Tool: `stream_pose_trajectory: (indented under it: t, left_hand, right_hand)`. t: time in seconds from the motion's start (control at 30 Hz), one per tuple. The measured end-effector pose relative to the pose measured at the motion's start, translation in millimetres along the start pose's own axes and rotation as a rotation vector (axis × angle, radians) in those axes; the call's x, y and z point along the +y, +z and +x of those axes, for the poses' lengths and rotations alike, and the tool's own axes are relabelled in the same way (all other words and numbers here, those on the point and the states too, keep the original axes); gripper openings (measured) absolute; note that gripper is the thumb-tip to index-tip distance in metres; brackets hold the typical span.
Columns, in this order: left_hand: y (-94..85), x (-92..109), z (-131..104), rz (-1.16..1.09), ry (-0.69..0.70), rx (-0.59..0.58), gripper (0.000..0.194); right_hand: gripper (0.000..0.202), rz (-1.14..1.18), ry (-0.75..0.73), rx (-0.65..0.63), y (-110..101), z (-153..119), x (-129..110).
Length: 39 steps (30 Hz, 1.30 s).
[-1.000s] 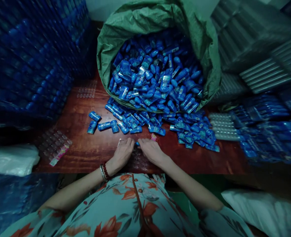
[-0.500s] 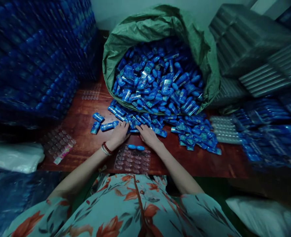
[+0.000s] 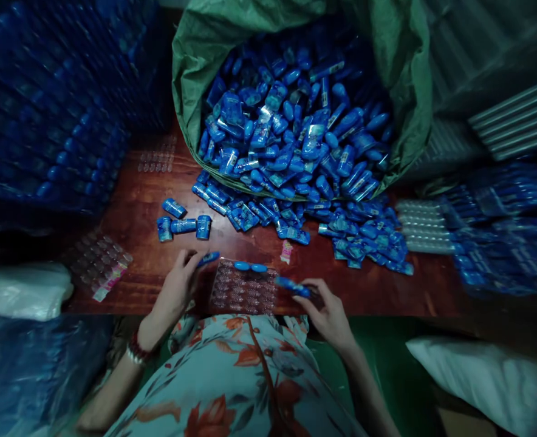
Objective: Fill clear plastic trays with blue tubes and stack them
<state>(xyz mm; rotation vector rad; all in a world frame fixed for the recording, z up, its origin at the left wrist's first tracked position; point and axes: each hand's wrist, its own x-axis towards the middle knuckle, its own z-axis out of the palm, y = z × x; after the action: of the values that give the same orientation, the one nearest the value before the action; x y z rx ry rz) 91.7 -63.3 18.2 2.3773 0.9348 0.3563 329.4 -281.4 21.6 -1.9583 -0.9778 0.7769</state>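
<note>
My left hand (image 3: 181, 280) pinches a small blue wrapped bottle (image 3: 208, 258) by one end, left of the clear plastic blister tray (image 3: 243, 291). On the tray's far row lie two blue pieces (image 3: 250, 267) side by side. To the tray's right, my right hand (image 3: 325, 306) grips another blue wrapped bottle (image 3: 292, 286), slightly blurred. Beyond the left hand rest several loose blue bottles (image 3: 183, 226). A heap of similar blue packs (image 3: 259, 212) spreads over the wooden table (image 3: 241, 246), in front of a green sack (image 3: 189, 109) full of them.
Tall stacks of filled blue trays (image 3: 45, 115) rise at the left. Empty clear trays (image 3: 98, 264) lie at the table's left. Grey tray stacks (image 3: 426, 227) and bagged blue packs (image 3: 500, 243) fill the right side. A small pink label (image 3: 287, 251) lies beyond the tray.
Both hands have drawn back from the heap toward me and moved apart, each now with a blue bottle. A pink label shows where the hands were. The view has tilted down.
</note>
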Motion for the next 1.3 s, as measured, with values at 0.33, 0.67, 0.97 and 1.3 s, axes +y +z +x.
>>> stream_pose_trajectory:
  t: [0.33,0.67,0.97,1.3]
  left_hand:
    - [46.3,27.3,-17.7,0.007,0.207,0.026,0.029]
    - [50.6,36.9,-0.7,0.222,0.333,-0.175,0.03]
    - [50.2,48.9,28.6,0.458,0.329,-0.314,0.03]
    - [14.2,-5.4,69.6,0.207,-0.078,0.209,0.028]
  right_hand:
    - [0.039,-0.516,-0.418,-0.083,51.2,26.7,-11.0]
    - [0.028,-0.991,-0.465,-0.331,62.5,47.7,-53.1]
    - [0.033,-1.02,-0.425,-0.248,70.1,58.2,-53.6]
    - [0.032,-0.773,-0.324,-0.017,42.8,114.3,-62.6]
